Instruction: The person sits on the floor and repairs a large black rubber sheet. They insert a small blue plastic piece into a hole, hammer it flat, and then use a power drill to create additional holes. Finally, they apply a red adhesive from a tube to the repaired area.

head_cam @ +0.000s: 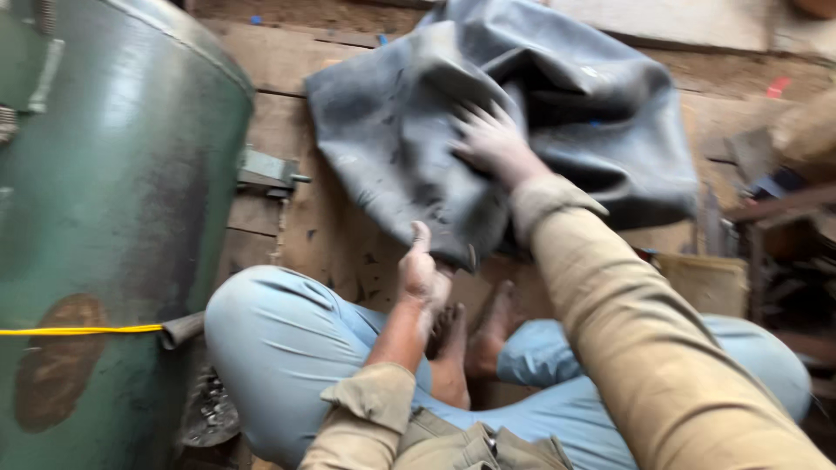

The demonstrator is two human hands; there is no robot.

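Observation:
A big dark grey rubber inner tube (pixel 383 113) lies folded and limp on the wooden floor in front of me. My left hand (pixel 423 271) pinches its near edge, thumb on top. My right hand (pixel 493 141) rests flat on the tube's upper fold, fingers spread. I sit cross-legged in light blue trousers, with my bare feet (pixel 470 339) just below the tube's near edge.
A large green metal tank (pixel 104 218) stands close at the left, with a yellow cord (pixel 78 330) across it and a metal bracket (pixel 266 170) at its side. Wooden floorboards (pixel 279 61) run beneath. Cluttered tools and boxes (pixel 766 218) sit at the right.

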